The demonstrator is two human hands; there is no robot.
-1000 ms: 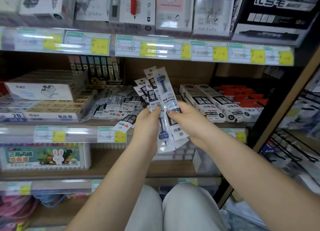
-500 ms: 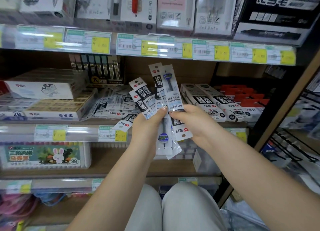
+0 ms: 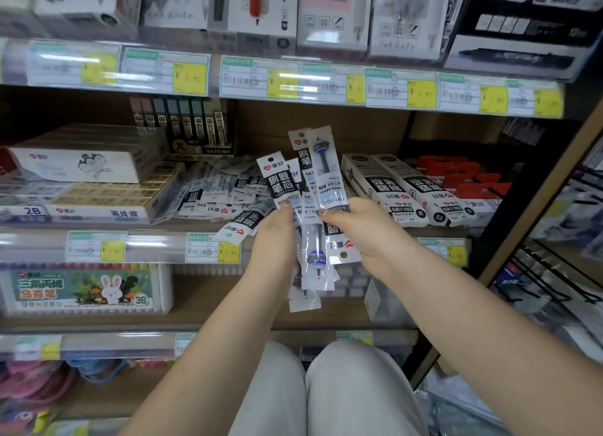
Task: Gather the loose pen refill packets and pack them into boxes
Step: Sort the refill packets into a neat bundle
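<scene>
Packets being squared up at centre frame.
Left hand and right hand both pinch the packets, now fanned less widely than before; boxes wait right.

Left arm: your bare forearm rises from the lower left toward the middle, wrist straight.
Left hand: back toward you, fingers curled round a fanned bunch of refill packets, thumb tip pressed on their front.
Right arm: your bare forearm comes in from the lower right, angled up and leftward.
Right hand: close beside the left, thumb flat across the front of the same bunch, fingers hidden behind it.
Knees: bent, together below both arms.
</scene>
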